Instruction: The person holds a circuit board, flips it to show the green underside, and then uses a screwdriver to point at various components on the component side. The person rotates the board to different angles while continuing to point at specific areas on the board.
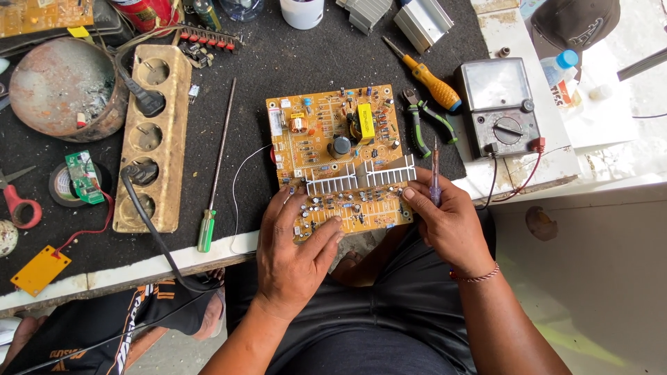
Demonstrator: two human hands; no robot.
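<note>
- A table (208, 258) with a black mat (278, 62) on top.
- On it lie a yellow circuit board (337, 156), a long green screwdriver (215, 167), an orange screwdriver (427, 76), green pliers (420, 121), a grey meter (500, 104) and a wooden socket strip (149, 139).
</note>
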